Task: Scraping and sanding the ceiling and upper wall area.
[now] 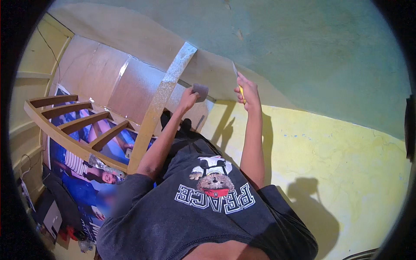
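My left hand [189, 99] is raised near the wall, its fingers closed on a greyish-brown piece of sandpaper [200, 92] that looks bent over. Farther right, my right hand [248, 92] grips a yellow-handled scraper [242, 92]. The scraper's thin metal blade points up toward the wall and seems apart from it; its full shape cannot be made out from this angle. Just left of my left hand rises a curved wooden post [158, 102], its upper end covered in pale dust or paint flecks.
The wall is green-blue [320, 56] above and yellow [329, 151] below. At left, a slatted wooden ladder-like frame [65, 136] joins the post. Beneath it lies a printed poster sheet [71, 182]. Wooden panels [138, 82] stand behind. Assorted items [80, 236] sit at lower left.
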Motion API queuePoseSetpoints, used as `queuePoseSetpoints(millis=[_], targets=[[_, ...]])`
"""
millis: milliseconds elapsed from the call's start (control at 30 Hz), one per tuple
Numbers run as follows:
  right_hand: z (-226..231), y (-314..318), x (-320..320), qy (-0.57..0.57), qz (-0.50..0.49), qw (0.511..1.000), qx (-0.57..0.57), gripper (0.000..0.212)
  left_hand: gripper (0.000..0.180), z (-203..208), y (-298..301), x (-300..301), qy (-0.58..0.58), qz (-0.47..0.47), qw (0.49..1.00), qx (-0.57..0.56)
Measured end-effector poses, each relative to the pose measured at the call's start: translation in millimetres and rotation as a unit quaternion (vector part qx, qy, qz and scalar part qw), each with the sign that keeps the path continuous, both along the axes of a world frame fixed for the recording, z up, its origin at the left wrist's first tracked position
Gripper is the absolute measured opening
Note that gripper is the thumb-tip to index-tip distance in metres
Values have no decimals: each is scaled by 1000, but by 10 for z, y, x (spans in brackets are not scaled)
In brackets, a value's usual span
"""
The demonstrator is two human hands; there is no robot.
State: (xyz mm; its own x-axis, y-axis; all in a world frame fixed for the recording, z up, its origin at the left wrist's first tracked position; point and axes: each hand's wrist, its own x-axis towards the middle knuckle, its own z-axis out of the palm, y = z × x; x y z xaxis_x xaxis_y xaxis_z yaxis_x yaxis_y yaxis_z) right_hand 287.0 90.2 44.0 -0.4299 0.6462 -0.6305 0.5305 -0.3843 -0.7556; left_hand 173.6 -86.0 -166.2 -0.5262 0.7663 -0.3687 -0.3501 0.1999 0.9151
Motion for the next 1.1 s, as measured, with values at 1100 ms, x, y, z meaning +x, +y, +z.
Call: queuePoseSetpoints(millis=[1100], targets=[[-108,-104,-176,53,-36,994,-84,54,39,41,-334,-53,-5,29,999,-15]])
